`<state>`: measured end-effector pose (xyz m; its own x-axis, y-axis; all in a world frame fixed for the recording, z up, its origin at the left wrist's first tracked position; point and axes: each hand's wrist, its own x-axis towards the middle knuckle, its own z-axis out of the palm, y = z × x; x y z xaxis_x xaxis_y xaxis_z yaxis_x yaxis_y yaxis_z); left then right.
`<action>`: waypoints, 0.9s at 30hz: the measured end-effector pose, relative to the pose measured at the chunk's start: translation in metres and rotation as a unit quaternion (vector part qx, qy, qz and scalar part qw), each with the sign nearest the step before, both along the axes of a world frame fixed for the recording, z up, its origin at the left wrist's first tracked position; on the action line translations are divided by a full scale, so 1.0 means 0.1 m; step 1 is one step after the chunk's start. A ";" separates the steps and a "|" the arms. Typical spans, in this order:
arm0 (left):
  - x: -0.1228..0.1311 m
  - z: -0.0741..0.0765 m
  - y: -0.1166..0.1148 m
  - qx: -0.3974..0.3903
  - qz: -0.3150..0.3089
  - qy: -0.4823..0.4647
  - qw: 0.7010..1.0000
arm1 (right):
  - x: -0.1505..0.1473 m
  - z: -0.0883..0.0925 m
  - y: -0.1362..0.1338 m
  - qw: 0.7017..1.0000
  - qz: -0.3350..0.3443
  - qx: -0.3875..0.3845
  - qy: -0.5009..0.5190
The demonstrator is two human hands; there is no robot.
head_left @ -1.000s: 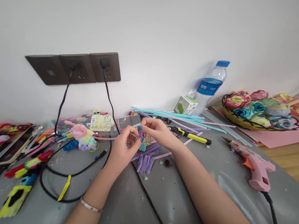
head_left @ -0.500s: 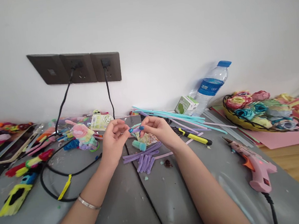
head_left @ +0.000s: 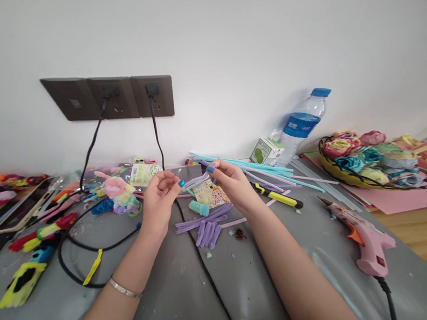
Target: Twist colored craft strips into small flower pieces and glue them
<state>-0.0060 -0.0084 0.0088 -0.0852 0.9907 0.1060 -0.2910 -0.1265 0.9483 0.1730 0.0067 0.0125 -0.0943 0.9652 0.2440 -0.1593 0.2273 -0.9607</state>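
My right hand (head_left: 232,182) pinches a short purple pipe cleaner (head_left: 211,167) between thumb and fingertips, above the table. To its left, my left hand (head_left: 160,199) is closed with thumb against the curled fingers; whatever it may hold is too small to make out. Beneath the hands lie loose purple pipe cleaners (head_left: 219,212), a bundle of folded purple pieces (head_left: 207,233) and a teal fuzzy roll (head_left: 199,208). A printed card (head_left: 212,195) shows between the hands. Longer turquoise pipe cleaners (head_left: 264,167) lie behind my right hand, near a yellow-and-black cutter (head_left: 279,196).
A pink glue gun (head_left: 372,247) lies at the right, its cord trailing frontward. Behind stand a water bottle (head_left: 302,124) and small green-and-white box (head_left: 266,150). A basket of paper flowers (head_left: 375,162) is farther right. A black cable (head_left: 206,271) crosses the table; a fuzzy doll (head_left: 120,193) sits left.
My hands have drawn apart, uncovering more of the printed card. The purple pipe cleaner now stays at my right fingertips, tilted upward, while my left hand has moved slightly left.
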 end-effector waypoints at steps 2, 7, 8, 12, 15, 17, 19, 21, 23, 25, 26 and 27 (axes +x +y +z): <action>0.00 0.00 0.00 -0.001 0.008 -0.011 1.000 | 0.01 -0.01 0.00 0.999 -0.001 -0.027 0.040; 0.00 0.04 0.01 0.000 0.026 -0.032 0.999 | 0.00 0.02 -0.03 0.994 0.079 -0.064 0.030; -0.01 0.05 0.01 0.001 0.033 -0.039 0.999 | 0.00 0.02 -0.04 0.994 0.092 -0.061 0.017; -0.02 0.09 0.01 -0.002 0.042 -0.051 0.998 | 0.00 0.02 -0.04 0.995 0.088 -0.043 -0.017; -0.01 0.09 0.00 0.005 0.023 -0.057 0.998 | 0.00 0.00 -0.02 0.999 0.031 -0.038 -0.001; 0.01 0.08 -0.01 0.018 0.007 -0.052 0.998 | 0.00 -0.01 0.00 0.999 -0.010 -0.033 0.018; 0.02 0.06 -0.02 0.038 0.000 -0.036 0.999 | 0.01 -0.02 0.03 0.997 -0.052 -0.035 0.052; 0.02 0.03 -0.02 0.059 0.002 -0.015 0.998 | 0.03 -0.03 0.05 0.991 -0.096 -0.034 0.090; 0.02 0.02 -0.01 0.075 0.009 0.001 0.997 | 0.05 -0.03 0.07 0.984 -0.129 -0.024 0.121; 0.01 0.01 -0.01 0.085 0.014 0.011 0.996 | 0.06 -0.03 0.08 0.979 -0.144 -0.017 0.142; 0.00 0.02 -0.02 0.090 0.014 0.014 0.996 | 0.07 -0.03 0.08 0.978 -0.146 -0.021 0.149; 0.00 0.02 -0.02 0.094 0.012 0.020 0.995 | 0.07 -0.03 0.08 0.977 -0.146 -0.029 0.154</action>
<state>-0.0056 -0.0108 0.0109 -0.1004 0.9505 0.2939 -0.2491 -0.3100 0.9175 0.1802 0.0147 0.0100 0.2568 0.9530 0.1609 -0.3784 0.2523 -0.8906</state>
